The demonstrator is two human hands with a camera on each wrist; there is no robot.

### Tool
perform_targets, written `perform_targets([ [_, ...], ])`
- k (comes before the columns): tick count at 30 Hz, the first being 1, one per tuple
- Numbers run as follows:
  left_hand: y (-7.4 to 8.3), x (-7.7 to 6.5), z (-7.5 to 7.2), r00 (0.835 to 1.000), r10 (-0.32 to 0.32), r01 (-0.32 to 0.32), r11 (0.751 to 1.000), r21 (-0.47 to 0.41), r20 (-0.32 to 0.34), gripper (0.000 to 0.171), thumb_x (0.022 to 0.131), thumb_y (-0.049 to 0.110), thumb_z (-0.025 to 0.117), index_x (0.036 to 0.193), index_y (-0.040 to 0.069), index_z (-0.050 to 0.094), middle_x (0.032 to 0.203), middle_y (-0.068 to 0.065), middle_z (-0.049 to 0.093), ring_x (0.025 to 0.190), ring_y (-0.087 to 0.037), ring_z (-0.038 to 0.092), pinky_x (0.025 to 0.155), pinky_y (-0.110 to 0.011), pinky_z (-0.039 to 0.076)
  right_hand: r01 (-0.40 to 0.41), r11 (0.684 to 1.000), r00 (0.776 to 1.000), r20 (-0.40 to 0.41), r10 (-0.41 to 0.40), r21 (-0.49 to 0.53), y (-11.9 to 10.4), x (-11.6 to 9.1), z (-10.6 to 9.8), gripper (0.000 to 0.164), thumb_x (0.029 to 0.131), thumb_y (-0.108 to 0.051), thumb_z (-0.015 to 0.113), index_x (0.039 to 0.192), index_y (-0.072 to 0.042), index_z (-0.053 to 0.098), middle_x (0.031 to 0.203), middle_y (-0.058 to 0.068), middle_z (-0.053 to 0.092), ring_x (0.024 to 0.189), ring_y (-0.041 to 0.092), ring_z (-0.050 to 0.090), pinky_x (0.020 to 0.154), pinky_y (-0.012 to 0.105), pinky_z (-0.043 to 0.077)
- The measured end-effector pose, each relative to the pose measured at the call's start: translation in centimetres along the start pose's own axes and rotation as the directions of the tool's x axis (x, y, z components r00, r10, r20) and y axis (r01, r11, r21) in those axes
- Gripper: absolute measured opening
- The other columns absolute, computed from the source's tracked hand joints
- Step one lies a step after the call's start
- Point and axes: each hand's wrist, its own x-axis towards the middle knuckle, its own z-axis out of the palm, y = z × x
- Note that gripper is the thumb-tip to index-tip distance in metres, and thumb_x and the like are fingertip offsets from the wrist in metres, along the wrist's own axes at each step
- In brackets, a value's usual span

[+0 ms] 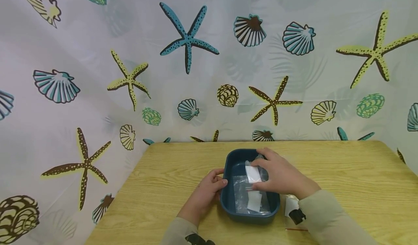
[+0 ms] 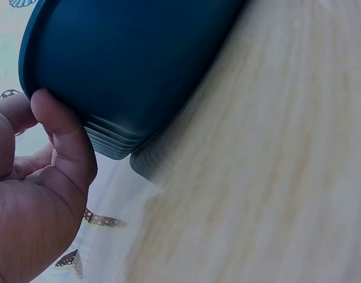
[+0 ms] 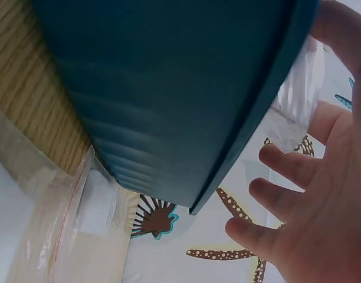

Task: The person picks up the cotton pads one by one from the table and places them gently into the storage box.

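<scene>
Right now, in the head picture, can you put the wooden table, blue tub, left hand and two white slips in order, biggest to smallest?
1. Wooden table
2. Blue tub
3. Left hand
4. Upper white slip and lower white slip: they look too alike to rank.

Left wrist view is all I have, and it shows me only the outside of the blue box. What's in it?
Observer: The blue box contains clear bags with white pieces in them.
Operator: Where's the right hand? It's out of my picture.
Observer: The right hand reaches over the box's right side and appears to hold one of those bags.
Operator: Is anything lying beside the box on that side?
Observer: Yes, another clear bag lies on the table, just right of the box.
</scene>
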Motion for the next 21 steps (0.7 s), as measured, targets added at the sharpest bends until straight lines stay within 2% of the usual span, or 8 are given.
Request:
perform_targets([
  [6, -0.12, 0.13, -0.05, 1.000, 0.013, -0.013, 1.000, 0.003, 0.002, 0.051, 0.101, 0.016, 0.061, 0.147, 0.004, 0.043, 0.100, -0.009, 0.060, 0.078, -0.017, 0.063, 0.064, -0.028, 0.053, -0.006, 1.000, 1.000, 0.013, 0.006, 0.010, -0.17, 0.15, 0.03, 0.068, 0.079, -0.057, 0.081, 0.133, -0.018, 0.067, 0.159, 0.017, 0.034, 0.147, 0.044, 0.025, 0.109, 0.063, 0.034],
  [11, -0.17, 0.15, -0.05, 1.000, 0.017, -0.017, 1.000, 0.007, 0.004, 0.050, 0.102, 0.014, 0.060, 0.148, 0.003, 0.043, 0.099, -0.009, 0.060, 0.075, -0.016, 0.061, 0.062, -0.027, 0.052, 0.000, 1.000, 1.000, 0.028, 0.000, 0.011, -0.29, 0.15, 0.10, 0.069, 0.080, -0.051, 0.082, 0.137, -0.017, 0.064, 0.159, 0.019, 0.032, 0.147, 0.044, 0.024, 0.110, 0.064, 0.031],
  [21, -0.14, 0.12, -0.09, 1.000, 0.017, -0.017, 1.000, 0.026, 0.001, 0.051, 0.102, 0.015, 0.060, 0.149, 0.003, 0.042, 0.102, -0.010, 0.060, 0.077, -0.017, 0.062, 0.063, -0.028, 0.052, -0.006, 1.000, 0.999, 0.032, 0.006, 0.002, -0.17, 0.12, 0.03, 0.067, 0.081, -0.049, 0.082, 0.138, -0.017, 0.063, 0.160, 0.018, 0.031, 0.148, 0.043, 0.024, 0.110, 0.063, 0.031],
])
